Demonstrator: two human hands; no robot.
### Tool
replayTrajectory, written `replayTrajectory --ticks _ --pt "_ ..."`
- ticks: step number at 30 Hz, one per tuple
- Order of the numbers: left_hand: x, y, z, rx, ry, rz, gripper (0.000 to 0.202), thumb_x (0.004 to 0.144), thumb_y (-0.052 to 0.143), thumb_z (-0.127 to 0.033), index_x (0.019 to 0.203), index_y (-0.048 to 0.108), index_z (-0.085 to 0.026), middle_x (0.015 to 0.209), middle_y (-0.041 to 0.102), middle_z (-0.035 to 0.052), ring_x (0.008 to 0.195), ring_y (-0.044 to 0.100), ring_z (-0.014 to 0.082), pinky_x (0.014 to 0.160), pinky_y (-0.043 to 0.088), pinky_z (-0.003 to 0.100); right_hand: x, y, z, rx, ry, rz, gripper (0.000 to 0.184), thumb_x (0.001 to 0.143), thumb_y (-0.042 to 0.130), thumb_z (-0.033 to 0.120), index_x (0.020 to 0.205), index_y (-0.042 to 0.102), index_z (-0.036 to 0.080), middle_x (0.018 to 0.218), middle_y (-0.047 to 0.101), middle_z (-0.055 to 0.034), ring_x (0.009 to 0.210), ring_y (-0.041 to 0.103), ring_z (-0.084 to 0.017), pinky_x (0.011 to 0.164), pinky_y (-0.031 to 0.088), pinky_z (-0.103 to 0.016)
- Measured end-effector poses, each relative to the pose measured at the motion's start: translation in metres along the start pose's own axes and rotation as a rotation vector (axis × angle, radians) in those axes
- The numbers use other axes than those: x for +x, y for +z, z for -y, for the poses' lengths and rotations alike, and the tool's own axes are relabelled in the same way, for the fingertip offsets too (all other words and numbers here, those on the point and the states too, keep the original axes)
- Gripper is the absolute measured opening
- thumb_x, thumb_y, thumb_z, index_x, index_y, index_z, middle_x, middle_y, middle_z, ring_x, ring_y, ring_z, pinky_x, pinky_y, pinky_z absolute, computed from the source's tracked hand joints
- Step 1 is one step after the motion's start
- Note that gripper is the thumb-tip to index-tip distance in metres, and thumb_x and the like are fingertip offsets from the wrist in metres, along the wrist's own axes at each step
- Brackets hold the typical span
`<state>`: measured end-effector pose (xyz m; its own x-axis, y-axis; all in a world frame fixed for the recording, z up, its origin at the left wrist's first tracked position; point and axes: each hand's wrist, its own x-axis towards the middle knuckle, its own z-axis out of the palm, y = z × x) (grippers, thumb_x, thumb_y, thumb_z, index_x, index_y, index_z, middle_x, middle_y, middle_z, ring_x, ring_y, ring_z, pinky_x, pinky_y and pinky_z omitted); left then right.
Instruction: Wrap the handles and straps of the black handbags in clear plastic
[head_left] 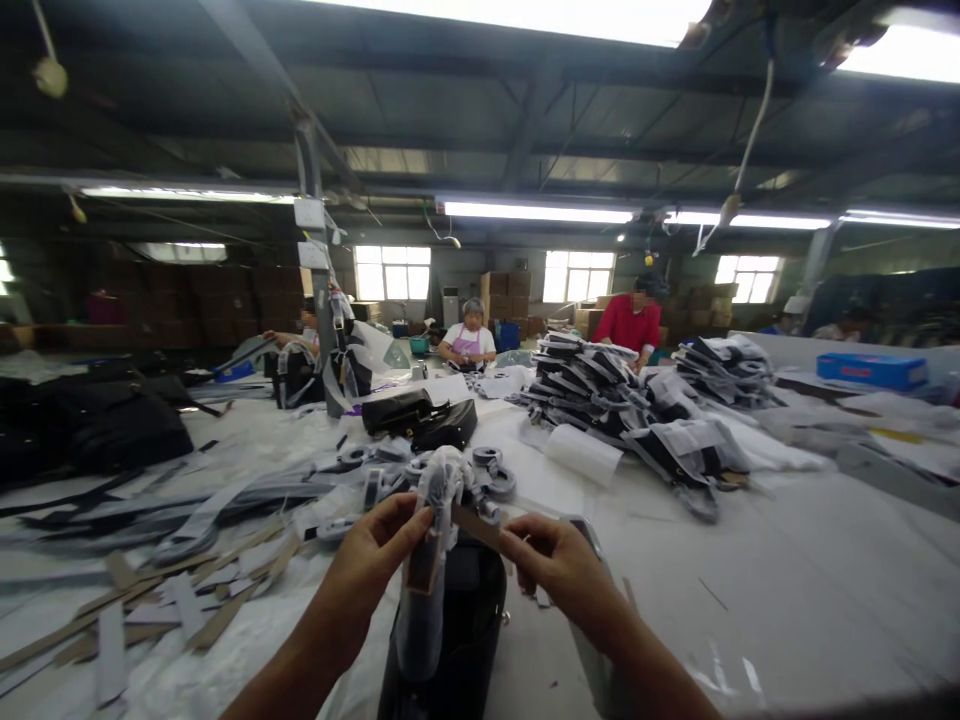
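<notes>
A black bag stands upright at the table's near edge between my arms. Its handle is wrapped in crinkled clear plastic and rises above the bag. My left hand is closed in a pinch on the wrapped handle's left side, next to a brown cardboard strip. My right hand is closed on another brown cardboard strip that reaches toward the handle.
Loose cardboard and grey strips litter the white table at left. Tape rolls, a black handbag, a white paper roll and stacks of wrapped bags lie beyond. Two people sit at the far end.
</notes>
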<state>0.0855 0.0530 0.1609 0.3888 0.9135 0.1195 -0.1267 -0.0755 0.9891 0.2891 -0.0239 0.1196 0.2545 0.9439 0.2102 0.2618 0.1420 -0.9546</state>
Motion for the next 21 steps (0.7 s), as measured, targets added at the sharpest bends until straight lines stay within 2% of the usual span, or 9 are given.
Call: replayTrajectory --ticks 4,7,10,14,16,21 --pt "-0.005 0.005 -0.005 0.016 0.032 0.014 0.036 0.068 0.080 -0.043 0.094 0.076 -0.020 0.094 0.078 0.0063 0.097 0.068 0.0282 0.089 0.050 0.034 0.021 0.010 0.020 -0.016 -0.063 0.082 0.036 0.079 0.069 0.049 0.088 0.075 0.015 0.056 0.058 0.0030 0.048 0.050 -0.010 0.047 0.038 -0.022" --pt "-0.005 0.005 -0.004 0.021 0.058 0.019 0.036 0.068 0.080 -0.043 0.095 0.076 -0.019 0.092 0.078 0.0072 0.093 0.069 0.0288 0.090 0.051 0.037 0.033 0.018 0.033 0.086 -0.088 0.223 0.039 0.077 0.070 0.052 0.085 0.078 0.015 0.057 0.056 0.0034 0.051 0.046 -0.010 0.049 0.036 -0.022" --pt "-0.002 0.002 -0.002 0.028 0.066 0.040 0.040 0.067 0.080 -0.045 0.096 0.076 -0.018 0.092 0.078 0.0077 0.090 0.071 0.0284 0.087 0.052 0.037 0.036 0.020 0.043 0.235 -0.034 0.350 0.038 0.075 0.072 0.052 0.086 0.078 0.016 0.058 0.058 0.0030 0.054 0.045 -0.009 0.053 0.035 -0.022" --pt "0.002 -0.004 0.000 0.038 0.063 0.058 0.043 0.067 0.080 -0.047 0.099 0.075 -0.018 0.092 0.079 0.0083 0.089 0.072 0.0288 0.084 0.053 0.036 0.032 0.021 0.050 0.409 0.073 0.431 0.039 0.075 0.073 0.050 0.091 0.077 0.015 0.072 0.066 -0.0016 0.068 0.057 -0.013 0.069 0.044 -0.025" --pt "0.002 -0.005 -0.001 0.046 0.068 0.068 0.042 0.068 0.080 -0.046 0.098 0.075 -0.018 0.092 0.079 0.0085 0.089 0.072 0.0290 0.083 0.054 0.035 0.032 0.024 0.051 0.393 0.072 0.410 0.040 0.077 0.071 0.052 0.087 0.077 0.014 0.073 0.066 -0.0025 0.072 0.060 -0.015 0.074 0.044 -0.027" --pt "-0.003 -0.005 -0.004 0.090 0.104 0.113 0.035 0.073 0.078 -0.041 0.100 0.074 -0.019 0.098 0.078 0.0082 0.094 0.071 0.0272 0.085 0.053 0.033 0.034 0.036 0.047 0.184 0.031 0.174 0.038 0.074 0.074 0.051 0.073 0.073 0.013 0.064 0.063 0.0006 0.063 0.053 -0.012 0.062 0.038 -0.025"
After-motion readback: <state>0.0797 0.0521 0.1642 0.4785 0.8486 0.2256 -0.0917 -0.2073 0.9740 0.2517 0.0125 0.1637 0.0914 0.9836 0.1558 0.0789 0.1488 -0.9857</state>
